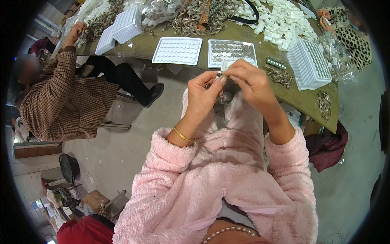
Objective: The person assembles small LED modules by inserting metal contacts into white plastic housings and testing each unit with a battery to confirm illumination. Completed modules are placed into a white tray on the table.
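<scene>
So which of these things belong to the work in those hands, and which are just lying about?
Part of the work, it seems:
small white-and-dark piece, at the fingertips of the left hand and right hand
shallow white plastic tray of round silver discs
heap of small white plastic pieces

Apparently just lying about:
round black tub
brown cardboard box
dark red cloth

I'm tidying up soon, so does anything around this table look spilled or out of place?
A crumpled dark red cloth by the right corner of the table looks untidy. Pale scraps on the floor by a black basin look dropped. I see no clear damage.
</scene>
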Demonstrator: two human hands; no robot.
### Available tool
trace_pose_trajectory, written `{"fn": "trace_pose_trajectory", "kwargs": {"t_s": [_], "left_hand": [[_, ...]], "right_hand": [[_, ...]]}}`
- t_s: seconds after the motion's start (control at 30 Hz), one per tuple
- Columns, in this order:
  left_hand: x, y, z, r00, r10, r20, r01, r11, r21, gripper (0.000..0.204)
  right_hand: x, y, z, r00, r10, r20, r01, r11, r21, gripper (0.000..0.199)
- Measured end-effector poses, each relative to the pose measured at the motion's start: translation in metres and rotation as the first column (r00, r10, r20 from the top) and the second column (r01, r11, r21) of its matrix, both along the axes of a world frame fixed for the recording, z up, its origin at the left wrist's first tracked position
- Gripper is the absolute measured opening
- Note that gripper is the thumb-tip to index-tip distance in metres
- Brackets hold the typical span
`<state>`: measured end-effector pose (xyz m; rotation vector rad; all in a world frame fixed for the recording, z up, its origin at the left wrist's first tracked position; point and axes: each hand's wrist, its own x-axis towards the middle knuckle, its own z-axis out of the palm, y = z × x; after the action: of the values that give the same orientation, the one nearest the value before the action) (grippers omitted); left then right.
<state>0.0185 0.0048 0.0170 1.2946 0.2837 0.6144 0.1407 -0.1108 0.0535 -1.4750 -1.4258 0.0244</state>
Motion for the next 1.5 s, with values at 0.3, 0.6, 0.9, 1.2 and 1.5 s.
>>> {"fn": "trace_pose_trajectory", "kwargs": {"t_s": [0.3, 0.6, 0.9, 1.2, 1.5], "left_hand": [[-0.015, -0.013, 0.017, 0.936, -0.348, -0.057, 0.335, 0.928, -0.161, 0.02], [-0.012, -0.012, 0.011, 0.896, -0.441, 0.053, 0.429, 0.828, -0.36, 0.02], [-0.01, -0.031, 0.014, 0.95, -0.276, 0.145, 0.305, 0.725, -0.617, 0.026], [-0.007, -0.035, 0.001, 0.886, -0.433, 0.164, 0.398, 0.53, -0.749, 0.03], [-0.007, -0.02, -0.009, 0.922, -0.341, 0.185, 0.363, 0.588, -0.723, 0.024]], "right_hand": [[-0.002, -0.022, 0.006, 0.813, 0.019, -0.581, -0.064, 0.996, -0.057, 0.01], [0.006, -0.026, 0.0, 0.997, 0.017, -0.069, -0.006, 0.986, 0.165, 0.014], [-0.008, -0.025, -0.013, 0.989, -0.13, 0.074, 0.111, 0.969, 0.219, 0.034], [-0.011, -0.026, -0.03, 0.896, -0.328, 0.298, 0.214, 0.909, 0.357, 0.028], [0.015, -0.037, -0.026, 0.845, -0.381, 0.374, 0.284, 0.914, 0.29, 0.023]]}}
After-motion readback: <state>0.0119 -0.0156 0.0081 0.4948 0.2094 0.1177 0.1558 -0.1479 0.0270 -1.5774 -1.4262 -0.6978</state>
